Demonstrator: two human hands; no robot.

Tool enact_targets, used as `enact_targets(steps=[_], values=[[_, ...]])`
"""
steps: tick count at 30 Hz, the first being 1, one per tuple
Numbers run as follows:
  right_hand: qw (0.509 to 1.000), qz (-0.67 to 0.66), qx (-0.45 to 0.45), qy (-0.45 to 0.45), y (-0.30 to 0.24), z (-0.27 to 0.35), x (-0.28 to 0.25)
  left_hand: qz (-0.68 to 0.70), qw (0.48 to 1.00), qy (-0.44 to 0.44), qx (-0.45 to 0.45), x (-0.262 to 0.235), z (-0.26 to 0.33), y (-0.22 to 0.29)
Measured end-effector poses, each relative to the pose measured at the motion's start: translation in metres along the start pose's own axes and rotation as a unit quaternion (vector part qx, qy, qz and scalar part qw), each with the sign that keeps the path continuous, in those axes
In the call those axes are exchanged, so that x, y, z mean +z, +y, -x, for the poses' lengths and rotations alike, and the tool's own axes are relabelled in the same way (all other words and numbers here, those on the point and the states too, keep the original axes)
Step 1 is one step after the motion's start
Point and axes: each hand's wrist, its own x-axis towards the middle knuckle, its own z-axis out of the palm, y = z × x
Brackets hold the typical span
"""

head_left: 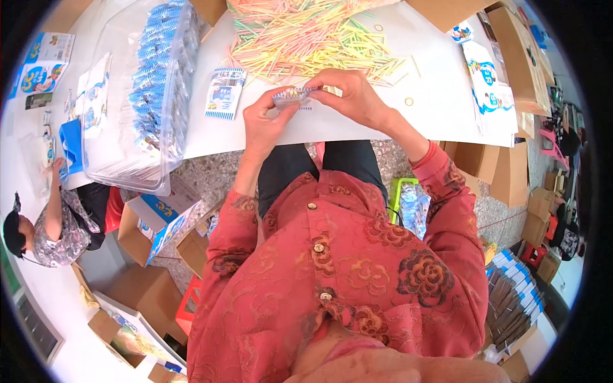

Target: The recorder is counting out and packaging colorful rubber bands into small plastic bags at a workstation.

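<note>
Over the near edge of the white table, a small packet [292,97] with blue-and-white striped edges is held between my two hands. Its left end is gripped by the thumb and fingers of my left hand [265,122]. At the other end, the fingertips of my right hand [352,96] pinch its edge. What the packet contains cannot be made out. A similar flat packet [225,94], white and blue, lies just left of my left hand. Beyond both hands spreads a heap of thin pink, yellow and green sticks [313,48].
A clear plastic tub [167,127] with rows of blue packets stands to the left. Printed bags [488,83] lie at the right, beside cardboard boxes [520,60]. Below the table is a green basket [397,191]. Another person [60,220] works at far left.
</note>
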Motion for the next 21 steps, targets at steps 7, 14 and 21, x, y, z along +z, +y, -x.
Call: enact_targets(steps=[7,14,21], values=[[0.998,0.032,0.051,0.012,0.027,0.009,0.020,-0.064,0.998,-0.017,-0.016,-0.015,0.001,-0.028],[0.993,-0.068,0.097,0.011,0.018,0.012,0.021,-0.015,1.000,0.008,-0.010,0.002,0.009,-0.015],[0.996,-0.019,0.083,0.027,0.024,0.018,0.000,-0.066,0.997,0.038,0.022,-0.001,0.020,-0.031]])
